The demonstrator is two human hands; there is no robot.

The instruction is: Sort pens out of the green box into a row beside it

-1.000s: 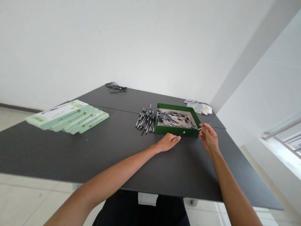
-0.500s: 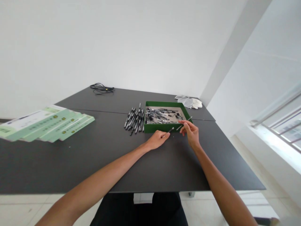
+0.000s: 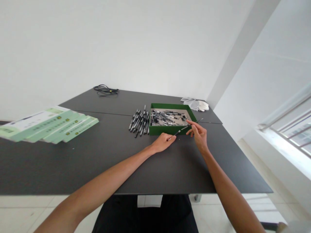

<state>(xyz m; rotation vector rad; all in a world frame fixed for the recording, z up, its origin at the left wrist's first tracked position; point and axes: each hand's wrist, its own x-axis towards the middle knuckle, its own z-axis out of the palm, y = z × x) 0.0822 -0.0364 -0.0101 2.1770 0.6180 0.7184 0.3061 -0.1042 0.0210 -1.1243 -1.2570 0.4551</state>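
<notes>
With the green box (image 3: 159, 130) as the clock's centre and twelve towards the wall, the left hand (image 3: 163, 143) is just outside the box at about seven o'clock. Its grip is closed around a pen barrel (image 3: 178, 132), which points up towards two. The right hand (image 3: 199, 133) is at about four, by the box's near corner, its grip narrow, pinching a slender pen refill (image 3: 200, 120) between thumb and fingertips. Barrel and refill lie nearly in one line; whether one is inside the other I cannot tell. Loose pen parts (image 3: 163, 117) lie jumbled inside the box. Just beside it at nine is a heap of pens (image 3: 139, 121) on the dark table (image 3: 155, 174). White gloves (image 3: 203, 106) lie at two, a coiled black cable (image 3: 106, 91) at ten, and fanned green-and-white printed pieces (image 3: 58, 127) well apart at nine.
</notes>
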